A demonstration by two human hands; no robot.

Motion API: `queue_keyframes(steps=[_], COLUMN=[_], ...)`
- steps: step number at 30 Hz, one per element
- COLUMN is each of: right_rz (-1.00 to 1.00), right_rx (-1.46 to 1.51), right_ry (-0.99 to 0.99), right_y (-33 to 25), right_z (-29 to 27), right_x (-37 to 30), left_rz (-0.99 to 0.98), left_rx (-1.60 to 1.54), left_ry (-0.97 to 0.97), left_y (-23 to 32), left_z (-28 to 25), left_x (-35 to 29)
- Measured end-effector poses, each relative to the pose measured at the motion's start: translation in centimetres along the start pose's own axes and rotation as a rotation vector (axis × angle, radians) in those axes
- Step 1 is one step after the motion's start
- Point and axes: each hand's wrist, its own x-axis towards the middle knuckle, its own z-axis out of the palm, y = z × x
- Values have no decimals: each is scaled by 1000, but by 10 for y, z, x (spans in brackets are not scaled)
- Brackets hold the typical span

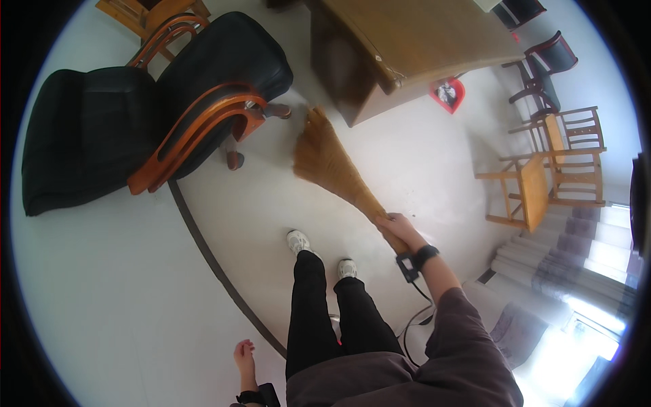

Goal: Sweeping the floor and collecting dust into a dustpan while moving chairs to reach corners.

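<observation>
Pale floor (258, 217), cut by a dark strip (218, 275), is hemmed by a brown desk (434, 34), a black armchair (224, 61) and, out to the right, wooden chairs (534, 186). And now the straw broom (340, 178): it is held out ahead of the white shoes (298, 242), bristles (313, 152) fanned between armchair and desk! Its narrow handle (392, 239) is grasped by the right hand (401, 229), presumably so that full reach is gained and the wide end left free. Whether the floor is touched by the bristles cannot be told. Over on the left, nothing is held: the left hand (244, 353) is carried well apart, fingers loosely curled, one hand apparently being judged enough for so light a thing.
</observation>
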Motion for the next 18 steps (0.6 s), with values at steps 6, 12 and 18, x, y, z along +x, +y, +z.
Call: queue_keyframes(steps=[6,12,18], right_rz=[167,334,461], right_rx=[59,73,273], right_ry=[19,116,159], right_y=[-3,79,111], right_z=[10,-15,-6], right_x=[27,-35,-97], left_rz=[877,1319,1256], left_rx=[456,647,1007], left_ry=[284,454,397], left_y=[216,457,495], left_z=[2,42,46], left_x=[87,136,222])
